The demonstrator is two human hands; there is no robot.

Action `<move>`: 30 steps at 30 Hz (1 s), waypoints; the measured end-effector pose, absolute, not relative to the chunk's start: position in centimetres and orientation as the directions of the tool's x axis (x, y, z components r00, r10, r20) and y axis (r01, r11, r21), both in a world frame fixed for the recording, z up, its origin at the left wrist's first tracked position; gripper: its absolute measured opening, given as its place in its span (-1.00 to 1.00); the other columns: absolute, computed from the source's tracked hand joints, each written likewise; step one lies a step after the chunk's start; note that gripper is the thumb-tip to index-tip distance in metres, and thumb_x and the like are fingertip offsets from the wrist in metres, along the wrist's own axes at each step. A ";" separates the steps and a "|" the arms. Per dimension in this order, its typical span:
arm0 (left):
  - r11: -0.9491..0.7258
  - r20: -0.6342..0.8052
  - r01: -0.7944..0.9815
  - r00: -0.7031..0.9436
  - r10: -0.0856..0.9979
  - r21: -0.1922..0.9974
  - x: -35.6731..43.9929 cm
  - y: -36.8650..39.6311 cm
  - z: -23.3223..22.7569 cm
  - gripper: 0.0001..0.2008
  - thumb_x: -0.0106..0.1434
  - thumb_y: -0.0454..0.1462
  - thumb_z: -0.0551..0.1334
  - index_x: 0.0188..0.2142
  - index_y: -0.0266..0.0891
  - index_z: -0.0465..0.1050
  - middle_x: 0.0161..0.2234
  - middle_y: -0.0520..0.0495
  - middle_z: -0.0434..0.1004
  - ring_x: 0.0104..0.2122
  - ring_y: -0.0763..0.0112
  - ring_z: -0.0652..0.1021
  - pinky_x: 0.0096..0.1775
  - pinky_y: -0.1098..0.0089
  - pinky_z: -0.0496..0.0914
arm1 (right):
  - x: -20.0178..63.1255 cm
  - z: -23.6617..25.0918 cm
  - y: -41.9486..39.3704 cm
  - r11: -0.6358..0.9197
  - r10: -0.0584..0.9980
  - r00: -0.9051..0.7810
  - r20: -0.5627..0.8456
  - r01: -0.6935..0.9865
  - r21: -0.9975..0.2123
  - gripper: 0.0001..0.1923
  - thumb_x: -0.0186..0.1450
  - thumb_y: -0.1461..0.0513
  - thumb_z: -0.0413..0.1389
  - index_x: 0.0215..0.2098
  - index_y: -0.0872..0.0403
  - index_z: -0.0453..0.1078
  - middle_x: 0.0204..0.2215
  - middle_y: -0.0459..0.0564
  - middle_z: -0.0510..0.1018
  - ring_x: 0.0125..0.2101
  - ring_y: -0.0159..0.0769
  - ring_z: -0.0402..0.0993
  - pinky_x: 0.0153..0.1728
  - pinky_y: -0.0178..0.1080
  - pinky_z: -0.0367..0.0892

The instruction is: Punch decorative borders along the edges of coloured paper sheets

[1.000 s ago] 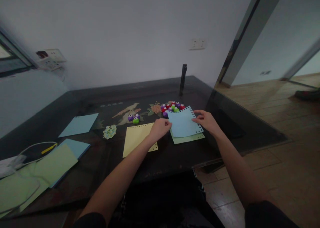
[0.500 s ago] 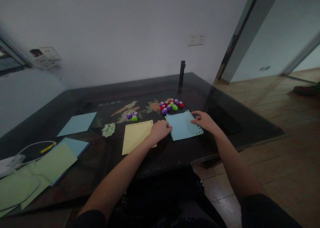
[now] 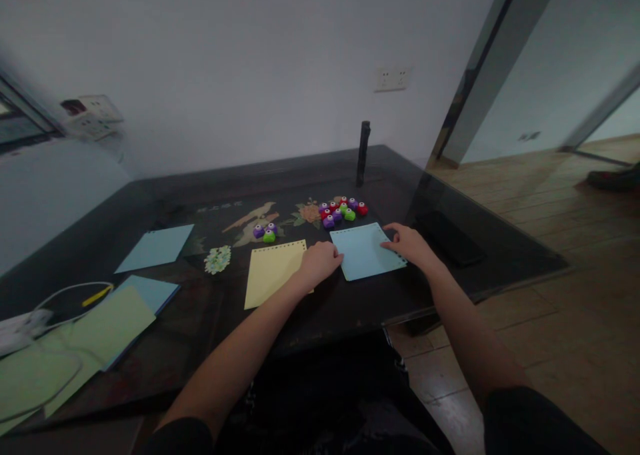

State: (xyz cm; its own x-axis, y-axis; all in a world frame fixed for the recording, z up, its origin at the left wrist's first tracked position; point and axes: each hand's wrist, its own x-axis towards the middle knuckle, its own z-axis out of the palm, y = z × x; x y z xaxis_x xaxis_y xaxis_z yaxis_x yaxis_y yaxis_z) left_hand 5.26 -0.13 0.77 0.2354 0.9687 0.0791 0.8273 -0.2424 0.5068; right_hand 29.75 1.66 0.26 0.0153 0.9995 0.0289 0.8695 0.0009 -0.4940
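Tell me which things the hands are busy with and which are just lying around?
In use:
left hand
right hand
light blue paper sheet with punched edge

Lying about:
pale yellow paper sheet
cluster of small red, purple and green plastic punches
upright black cylinder
blue square paper
dark glossy table

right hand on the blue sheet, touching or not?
Touching. Head view: right hand lies with its fingers flat on the blue sheet's right edge, no gap visible.
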 end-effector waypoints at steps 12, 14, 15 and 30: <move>-0.267 0.105 0.801 0.250 0.962 0.535 5.1 -0.2 0.7 -0.81 0.08 -0.23 0.25 -0.61 -0.22 0.41 -0.57 -0.11 0.44 -0.48 0.24 0.50 -0.29 0.30 0.36 | 29.8 0.5 1.2 -0.040 0.998 0.060 0.032 0.903 -0.428 -0.66 0.16 0.08 0.16 -0.12 0.01 0.41 -0.41 -0.02 0.51 -0.44 -0.26 0.41 -0.52 -0.29 0.12; -0.274 0.105 0.805 0.259 0.960 0.526 5.1 -0.3 0.8 -0.82 0.09 -0.22 0.24 -0.59 -0.21 0.41 -0.55 -0.11 0.45 -0.47 0.24 0.50 -0.31 0.31 0.36 | 29.8 0.4 1.2 -0.040 0.998 0.061 0.035 0.902 -0.429 -0.67 0.16 0.10 0.16 -0.12 0.01 0.41 -0.42 -0.02 0.51 -0.44 -0.26 0.40 -0.51 -0.29 0.12; -0.283 0.102 0.811 0.270 0.958 0.512 5.1 -0.4 0.8 -0.83 0.10 -0.22 0.22 -0.57 -0.21 0.41 -0.54 -0.12 0.46 -0.47 0.23 0.50 -0.32 0.30 0.35 | 29.9 0.4 1.2 -0.038 0.998 0.060 0.037 0.902 -0.430 -0.68 0.16 0.11 0.16 -0.12 0.00 0.42 -0.42 -0.02 0.51 -0.44 -0.26 0.40 -0.51 -0.29 0.12; -0.290 0.144 0.789 0.253 0.957 0.542 4.8 0.0 2.2 -0.80 0.20 -0.38 0.06 -0.16 -0.25 0.27 -0.25 -0.15 0.49 -0.26 0.30 0.51 -0.19 0.33 0.36 | 29.8 0.8 1.1 -0.070 0.995 0.088 0.038 0.934 -0.350 -0.69 0.24 0.07 0.07 -0.12 0.02 0.44 -0.26 0.05 0.54 -0.32 -0.19 0.45 -0.41 -0.27 0.19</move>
State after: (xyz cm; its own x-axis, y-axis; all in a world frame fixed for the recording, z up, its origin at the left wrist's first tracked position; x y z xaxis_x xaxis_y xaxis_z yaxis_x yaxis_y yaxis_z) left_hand 4.83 0.03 2.20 0.2531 0.9567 0.1440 0.7889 -0.2903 0.5417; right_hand 29.78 1.08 0.76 0.0883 0.9954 0.0377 0.9341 -0.0696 -0.3501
